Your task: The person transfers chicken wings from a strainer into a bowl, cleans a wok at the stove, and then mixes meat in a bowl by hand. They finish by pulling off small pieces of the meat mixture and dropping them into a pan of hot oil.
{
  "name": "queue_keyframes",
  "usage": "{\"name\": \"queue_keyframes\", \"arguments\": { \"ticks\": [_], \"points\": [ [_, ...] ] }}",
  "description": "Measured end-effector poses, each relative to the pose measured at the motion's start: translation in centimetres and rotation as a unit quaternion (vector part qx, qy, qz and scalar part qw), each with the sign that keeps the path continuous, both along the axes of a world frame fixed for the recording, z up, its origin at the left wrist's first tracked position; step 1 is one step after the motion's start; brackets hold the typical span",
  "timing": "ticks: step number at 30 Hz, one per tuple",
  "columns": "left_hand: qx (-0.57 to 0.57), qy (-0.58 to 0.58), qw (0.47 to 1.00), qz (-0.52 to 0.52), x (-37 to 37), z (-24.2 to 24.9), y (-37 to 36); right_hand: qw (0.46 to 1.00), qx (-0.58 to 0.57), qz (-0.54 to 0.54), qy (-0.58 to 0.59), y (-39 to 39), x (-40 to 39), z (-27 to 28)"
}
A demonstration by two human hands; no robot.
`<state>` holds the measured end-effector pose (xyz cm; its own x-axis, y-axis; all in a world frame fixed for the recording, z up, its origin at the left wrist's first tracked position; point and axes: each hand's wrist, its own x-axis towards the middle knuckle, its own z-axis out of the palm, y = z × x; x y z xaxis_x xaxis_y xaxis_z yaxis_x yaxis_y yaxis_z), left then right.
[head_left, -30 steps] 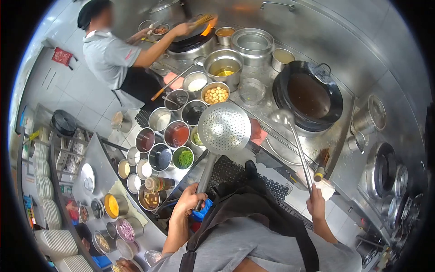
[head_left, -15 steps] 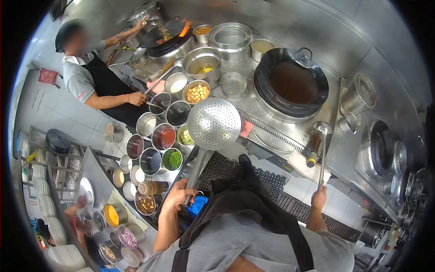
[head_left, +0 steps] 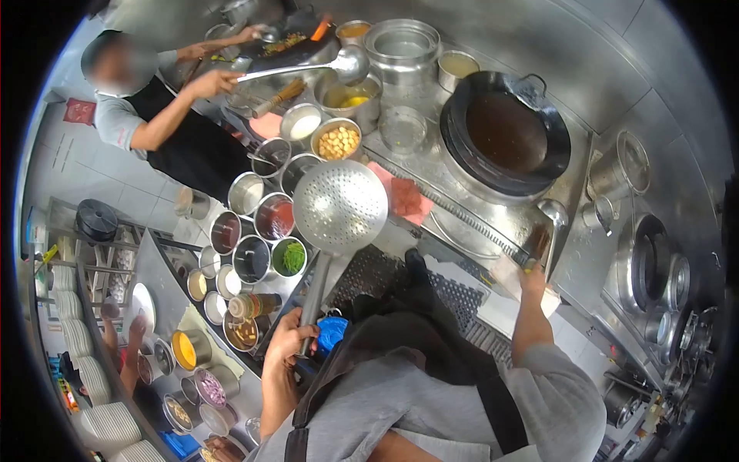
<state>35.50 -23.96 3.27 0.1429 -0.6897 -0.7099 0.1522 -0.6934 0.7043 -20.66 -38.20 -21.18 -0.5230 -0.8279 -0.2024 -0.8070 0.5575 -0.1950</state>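
Observation:
My left hand (head_left: 288,339) is wrapped around the handle of a large perforated strainer (head_left: 341,205), raised over the sauce pots. My right hand (head_left: 533,279) reaches the front edge of the stove, at the handle end of a dark-bristled wok brush (head_left: 540,240). Close beside it rests a ladle (head_left: 553,212), its bowl up against the stove's right side. How the right fingers close is hidden. Dark brown liquid fills the wok (head_left: 504,138) on the burner. Beneath the strainer stand a pot of red sauce (head_left: 275,217) and a pot of chopped greens (head_left: 292,257).
A co-worker (head_left: 181,131) at the left holds another ladle (head_left: 350,65) near a second wok (head_left: 289,46). Pink cloths (head_left: 408,199) lie on the stove edge. A prep counter with a pot of orange liquid (head_left: 186,350) stands left of me. Lidded pots (head_left: 616,165) stand right.
My right hand has moved up from the ladle's handle end to the brush at the stove edge. The strainer shifted slightly left and down. The co-worker's ladle has risen out from the pots.

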Motion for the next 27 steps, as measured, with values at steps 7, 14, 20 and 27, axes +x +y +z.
{"name": "queue_keyframes", "arguments": {
  "ticks": [7, 14, 20, 27],
  "points": [
    [-0.010, 0.005, 1.000, 0.014, -0.6, 0.0, -0.6, 0.917, -0.061, -0.194, -0.342, -2.0, 1.8, 7.0],
    [-0.005, 0.000, 1.000, 0.024, -2.1, 0.9, -2.4, 0.845, -0.036, 0.040, -0.531, -11.0, 13.5, 7.7],
    [-0.009, -0.034, 0.999, -0.019, -3.6, 1.7, -8.0, 0.860, 0.063, 0.504, -0.050, -22.0, 22.9, 9.7],
    [-0.069, -0.057, 0.993, -0.082, -5.7, 1.7, -18.6, 0.849, 0.142, 0.508, -0.022, -15.2, 10.2, 14.1]
  ]
}}
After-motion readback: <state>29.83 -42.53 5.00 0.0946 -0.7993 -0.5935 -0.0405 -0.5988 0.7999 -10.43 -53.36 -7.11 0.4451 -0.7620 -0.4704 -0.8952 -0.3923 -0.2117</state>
